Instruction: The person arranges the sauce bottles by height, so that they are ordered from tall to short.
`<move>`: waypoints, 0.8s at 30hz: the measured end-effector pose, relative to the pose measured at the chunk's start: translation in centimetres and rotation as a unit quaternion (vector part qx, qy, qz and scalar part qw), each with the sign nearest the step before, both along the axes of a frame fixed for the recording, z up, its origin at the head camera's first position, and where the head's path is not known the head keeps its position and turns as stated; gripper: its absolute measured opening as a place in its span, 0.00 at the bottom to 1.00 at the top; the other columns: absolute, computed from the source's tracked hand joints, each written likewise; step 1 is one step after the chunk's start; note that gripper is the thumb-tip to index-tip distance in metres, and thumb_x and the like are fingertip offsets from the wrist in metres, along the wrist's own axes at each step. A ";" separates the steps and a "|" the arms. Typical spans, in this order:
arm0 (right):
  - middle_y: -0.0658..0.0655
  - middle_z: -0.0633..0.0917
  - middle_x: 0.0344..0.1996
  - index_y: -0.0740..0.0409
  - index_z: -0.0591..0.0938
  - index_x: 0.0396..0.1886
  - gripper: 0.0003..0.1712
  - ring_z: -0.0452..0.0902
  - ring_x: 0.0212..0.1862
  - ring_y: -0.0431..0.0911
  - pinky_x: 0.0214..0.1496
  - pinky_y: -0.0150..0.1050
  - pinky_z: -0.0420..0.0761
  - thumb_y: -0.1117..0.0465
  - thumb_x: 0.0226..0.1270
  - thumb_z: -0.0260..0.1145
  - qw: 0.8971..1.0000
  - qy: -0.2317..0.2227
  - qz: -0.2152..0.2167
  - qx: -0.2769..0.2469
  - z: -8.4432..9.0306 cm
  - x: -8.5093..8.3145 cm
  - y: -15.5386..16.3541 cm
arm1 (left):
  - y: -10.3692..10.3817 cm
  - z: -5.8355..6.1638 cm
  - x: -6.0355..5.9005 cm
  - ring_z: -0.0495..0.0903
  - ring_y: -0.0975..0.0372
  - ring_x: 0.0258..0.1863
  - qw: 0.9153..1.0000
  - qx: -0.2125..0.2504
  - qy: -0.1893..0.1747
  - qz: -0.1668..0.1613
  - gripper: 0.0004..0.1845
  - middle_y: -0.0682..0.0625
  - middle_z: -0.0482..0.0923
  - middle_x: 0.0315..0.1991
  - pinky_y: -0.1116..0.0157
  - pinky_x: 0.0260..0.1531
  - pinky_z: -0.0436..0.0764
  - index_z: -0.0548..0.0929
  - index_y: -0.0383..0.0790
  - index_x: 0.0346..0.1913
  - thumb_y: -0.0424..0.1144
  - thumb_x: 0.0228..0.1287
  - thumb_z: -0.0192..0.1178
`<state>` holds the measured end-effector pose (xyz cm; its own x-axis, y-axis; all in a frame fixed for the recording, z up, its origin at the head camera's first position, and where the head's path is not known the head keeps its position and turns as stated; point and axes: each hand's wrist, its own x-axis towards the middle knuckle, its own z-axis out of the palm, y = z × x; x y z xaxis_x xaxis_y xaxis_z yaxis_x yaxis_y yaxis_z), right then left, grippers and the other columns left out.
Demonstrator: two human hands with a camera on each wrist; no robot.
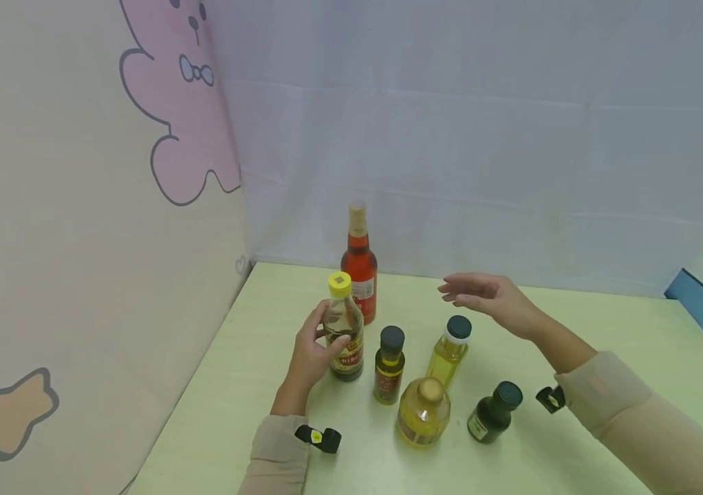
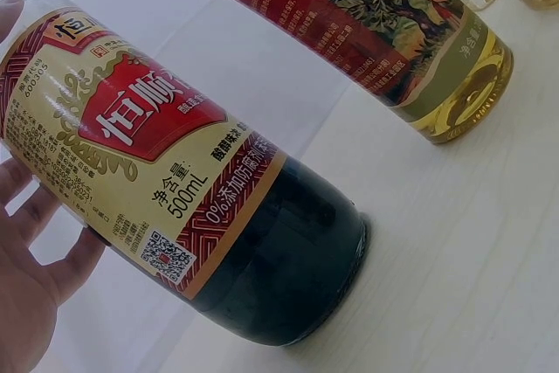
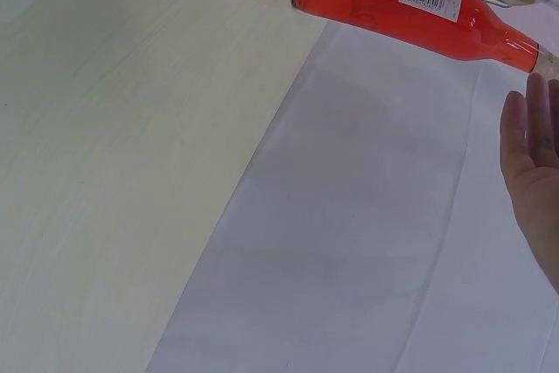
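My left hand holds a vinegar bottle with a yellow cap, thumb in front and fingers behind. The bottle is upright in the head view; its red-and-cream label faces the left wrist camera. Beside it stands a slim dark-capped oil bottle with a red label. My right hand hovers with fingers extended, holding nothing, above a green-capped bottle of yellow liquid. In the right wrist view the right fingers appear below the tall red bottle's neck, apart from the yellow-liquid bottle.
Behind the vinegar stands the tall red bottle. Nearer the front are a round gold-capped bottle and a small dark bottle with a green cap. The pale table meets a cloth backdrop at its back edge.
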<state>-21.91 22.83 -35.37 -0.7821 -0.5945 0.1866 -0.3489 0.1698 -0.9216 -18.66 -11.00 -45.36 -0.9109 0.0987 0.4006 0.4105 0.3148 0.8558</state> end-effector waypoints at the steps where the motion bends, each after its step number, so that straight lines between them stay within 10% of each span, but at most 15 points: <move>1: 0.66 0.74 0.52 0.67 0.68 0.59 0.22 0.72 0.52 0.55 0.50 0.39 0.73 0.65 0.67 0.55 1.000 0.001 0.001 -0.001 0.0 0.1 0.1 | 0.0 0.0 0.0 0.68 0.61 0.51 1.000 -0.001 -0.003 0.001 0.32 0.53 0.70 0.52 0.52 0.47 0.71 0.63 0.52 0.63 0.47 0.55 0.62; 24: 0.65 0.72 0.56 0.70 0.64 0.61 0.24 0.68 0.56 0.52 0.52 0.38 0.71 0.71 0.65 0.54 0.998 0.024 0.061 -0.002 -0.9 2.5 1.0 | 0.0 0.1 0.0 0.68 0.57 0.52 1.000 0.005 -0.006 -0.005 0.32 0.50 0.70 0.53 0.50 0.47 0.69 0.63 0.51 0.63 0.45 0.56 0.63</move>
<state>-19.44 23.80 -36.29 -0.6943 -0.6838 0.2243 -0.4101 0.1199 -0.9041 -18.62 -11.01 -45.31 -0.9151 0.1035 0.3898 0.4023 0.3025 0.8641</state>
